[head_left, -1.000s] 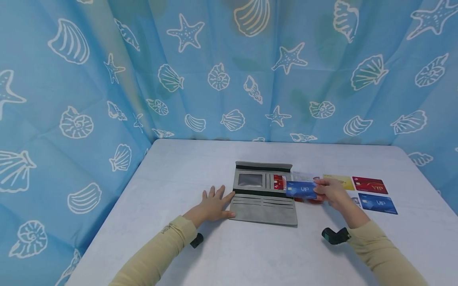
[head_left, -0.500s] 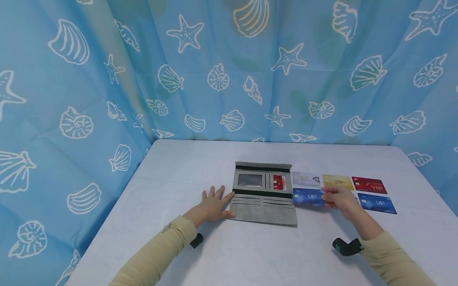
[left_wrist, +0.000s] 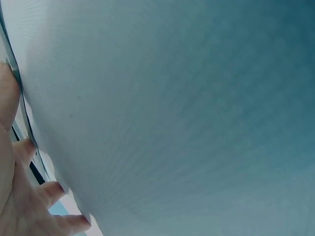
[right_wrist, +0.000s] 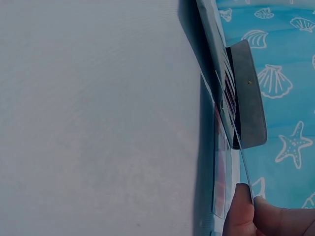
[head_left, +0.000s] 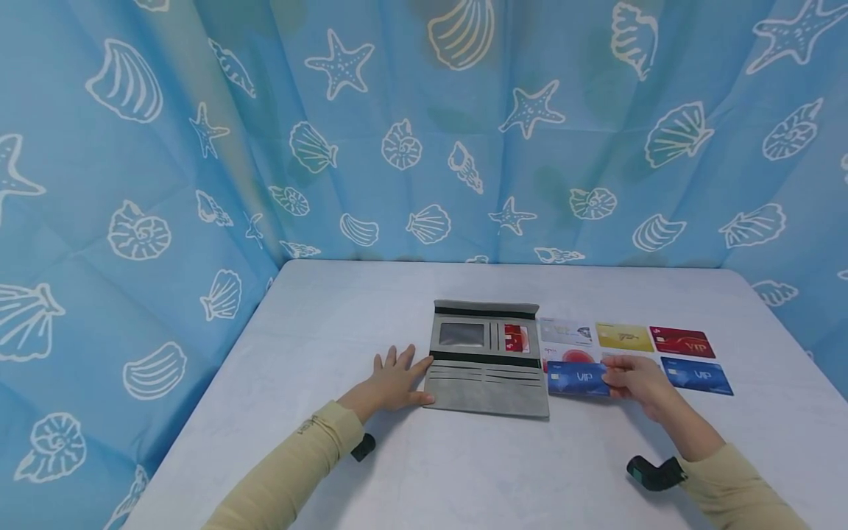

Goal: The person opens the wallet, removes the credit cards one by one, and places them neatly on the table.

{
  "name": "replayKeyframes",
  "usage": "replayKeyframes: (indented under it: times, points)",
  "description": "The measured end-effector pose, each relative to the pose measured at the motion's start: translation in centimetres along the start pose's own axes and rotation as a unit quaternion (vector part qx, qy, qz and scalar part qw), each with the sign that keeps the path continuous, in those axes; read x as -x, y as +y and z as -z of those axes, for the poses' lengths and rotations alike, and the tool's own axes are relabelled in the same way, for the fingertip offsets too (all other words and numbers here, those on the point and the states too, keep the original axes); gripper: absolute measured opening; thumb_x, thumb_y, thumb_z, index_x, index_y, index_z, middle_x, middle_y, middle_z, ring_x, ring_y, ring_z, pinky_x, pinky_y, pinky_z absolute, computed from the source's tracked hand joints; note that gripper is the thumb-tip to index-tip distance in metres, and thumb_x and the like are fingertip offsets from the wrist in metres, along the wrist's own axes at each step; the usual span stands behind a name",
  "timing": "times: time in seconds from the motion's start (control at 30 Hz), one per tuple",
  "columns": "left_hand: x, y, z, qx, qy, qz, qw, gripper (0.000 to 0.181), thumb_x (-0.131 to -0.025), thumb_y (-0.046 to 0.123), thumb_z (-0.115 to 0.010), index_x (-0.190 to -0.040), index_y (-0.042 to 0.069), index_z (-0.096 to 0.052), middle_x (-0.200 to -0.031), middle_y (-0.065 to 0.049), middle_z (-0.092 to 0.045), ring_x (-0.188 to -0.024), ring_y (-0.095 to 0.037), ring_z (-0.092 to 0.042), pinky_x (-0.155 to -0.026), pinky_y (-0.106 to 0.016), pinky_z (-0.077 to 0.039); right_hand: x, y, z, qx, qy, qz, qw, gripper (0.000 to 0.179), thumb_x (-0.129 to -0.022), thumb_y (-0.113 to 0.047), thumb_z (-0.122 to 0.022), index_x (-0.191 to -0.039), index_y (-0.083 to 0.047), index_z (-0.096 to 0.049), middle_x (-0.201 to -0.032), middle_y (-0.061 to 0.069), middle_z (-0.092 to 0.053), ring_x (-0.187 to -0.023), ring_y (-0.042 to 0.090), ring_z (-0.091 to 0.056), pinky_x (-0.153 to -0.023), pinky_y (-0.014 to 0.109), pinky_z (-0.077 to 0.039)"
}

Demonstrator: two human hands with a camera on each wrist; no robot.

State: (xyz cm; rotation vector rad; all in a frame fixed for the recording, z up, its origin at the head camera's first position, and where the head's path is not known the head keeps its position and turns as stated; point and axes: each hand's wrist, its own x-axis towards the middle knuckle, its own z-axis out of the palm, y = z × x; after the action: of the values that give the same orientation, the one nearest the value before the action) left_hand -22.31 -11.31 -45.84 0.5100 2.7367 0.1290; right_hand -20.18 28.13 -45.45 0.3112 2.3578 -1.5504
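A grey wallet (head_left: 486, 394) lies unfolded on the table, with a red card (head_left: 513, 338) partly in one of its upper slots. My left hand (head_left: 394, 383) is spread flat, thumb and index finger touching the wallet's left edge. Between thumb and fingers, my right hand (head_left: 639, 383) pinches the right end of a blue VIP card (head_left: 576, 379), just right of the wallet's lower half. In the right wrist view this card (right_wrist: 243, 162) appears edge-on, raised above the table. Behind it, a white card with a red circle (head_left: 578, 356) is partly covered.
Right of the wallet lie a silver card (head_left: 566, 331), a yellow card (head_left: 624, 337), a dark red VIP card (head_left: 682, 342) and another blue VIP card (head_left: 697, 375). A shell-patterned curtain (head_left: 371, 184) hangs behind the table (head_left: 344, 302).
My right hand has moved the blue VIP card from over the wallet's upper right edge rightward and toward me, uncovering the silver card and part of the red-circle card. My left hand stays put.
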Motion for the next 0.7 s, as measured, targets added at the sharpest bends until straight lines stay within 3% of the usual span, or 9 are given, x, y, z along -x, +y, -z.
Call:
replayKeyframes:
  times: [0.3, 0.7]
  points:
    - [0.1, 0.1, 0.0, 0.002, 0.000, 0.003, 1.0000, 0.075, -0.085, 0.060, -0.047, -0.146, 0.024, -0.024, -0.152, -0.015, -0.011, -0.137, -0.044, -0.006, -0.106, -0.060, -0.008, 0.7, 0.8, -0.1, 0.008, -0.004, -0.006, 0.9999, 0.046, -0.093, -0.011, -0.053, -0.128, 0.014, -0.038, -0.094, 0.010, -0.055, -0.074, 0.014, -0.054, -0.066, 0.020, -0.050]
    - [-0.3, -0.1, -0.4, -0.007, 0.004, 0.002, 1.0000, 0.076, -0.084, 0.061, -0.048, -0.146, 0.024, -0.025, -0.152, -0.016, -0.012, -0.136, -0.045, -0.007, -0.106, -0.061, -0.009, 1.3, 1.2, -0.7, 0.022, -0.009, -0.011, 0.9997, 0.044, -0.091, -0.010, -0.056, -0.124, 0.014, -0.040, -0.099, 0.016, -0.056, -0.072, 0.015, -0.055, -0.066, 0.022, -0.052]
